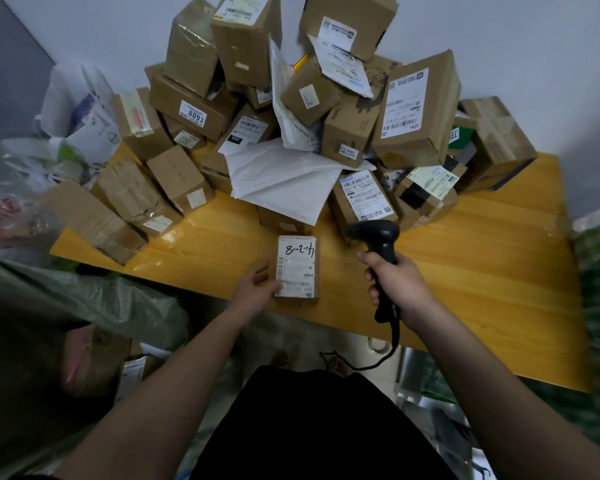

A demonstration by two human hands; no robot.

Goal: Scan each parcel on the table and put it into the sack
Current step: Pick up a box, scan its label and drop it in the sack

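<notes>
Near the desk's (482, 271) front edge, a small parcel (297, 266) lies label-up, probably so its barcode faces the scanner (378, 251). The left hand (257, 289) steadies the parcel's near left corner, thumb on the label and fingers loosely curled at its side, while the right hand (395, 282), just right of the parcel, grips the scanner's handle, its head tipped forward. Beyond the parcel a heap of boxes (291, 98) waits; left of it, below the desk, gapes the green sack (94, 299).

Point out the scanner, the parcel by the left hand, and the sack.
scanner (374, 233): head view, on its black head.
parcel (297, 266): head view, middle of its white label.
sack (94, 299): head view, on its green rim at left.
</notes>
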